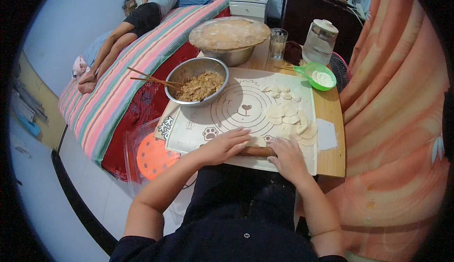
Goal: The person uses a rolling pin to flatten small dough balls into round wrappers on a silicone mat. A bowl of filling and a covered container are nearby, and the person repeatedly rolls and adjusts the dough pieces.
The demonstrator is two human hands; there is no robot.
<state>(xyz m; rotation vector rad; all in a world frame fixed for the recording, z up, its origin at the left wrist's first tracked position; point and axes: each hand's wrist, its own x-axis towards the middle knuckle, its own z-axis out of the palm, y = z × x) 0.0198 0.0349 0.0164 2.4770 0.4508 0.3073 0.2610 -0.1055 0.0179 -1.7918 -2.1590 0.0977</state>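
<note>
A wooden rolling pin (pixel 257 152) lies crosswise at the near edge of a pale patterned dough mat (pixel 198 128). My left hand (pixel 226 145) rests over its left end with the fingers reaching forward. Over the right end, my right hand (pixel 288 158) is curled. Any dough under the pin is hidden. Flat round dough wrappers (pixel 291 118) lie overlapped in a floury pile beyond my right hand. Several small dough pieces (pixel 280 92) sit behind them. At the mat's far left stands a metal bowl (pixel 171 93) of minced filling (pixel 202 86), with chopsticks (pixel 153 79) leaning across its rim.
A floured round board (pixel 230 32) covers another metal bowl (pixel 231 57) at the back. A glass (pixel 278 43), a water pitcher (pixel 321 42) and a green scoop of flour (pixel 316 75) stand far right. A person (pixel 142 18) lies on the striped bed (pixel 127 68). An orange curtain (pixel 388 120) hangs right.
</note>
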